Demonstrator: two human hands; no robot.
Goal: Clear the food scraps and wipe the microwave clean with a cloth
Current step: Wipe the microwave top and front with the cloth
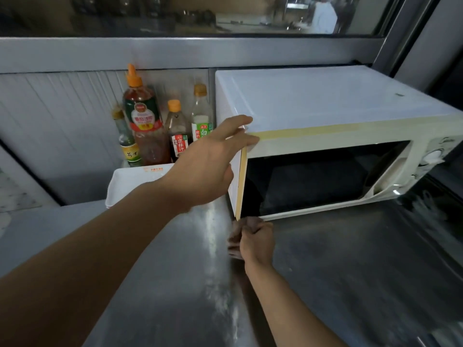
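Note:
A cream-white microwave (pixel 325 103) stands on a steel counter (pixel 350 271), its dark-windowed door (pixel 320 179) closed. My left hand (pixel 213 156) reaches to its top front left corner, and the straight fingers touch the edge there. My right hand (pixel 255 236) is curled into a fist on the counter, just below the door's lower left corner. Nothing shows inside the fist. No cloth or food scraps are in view, and the microwave's inside is hidden behind the door.
Several sauce bottles (pixel 142 116) stand against the back wall left of the microwave. A white plastic tub (pixel 130 179) sits in front of them. The microwave's dial (pixel 434 155) is at its right end. A window ledge runs behind.

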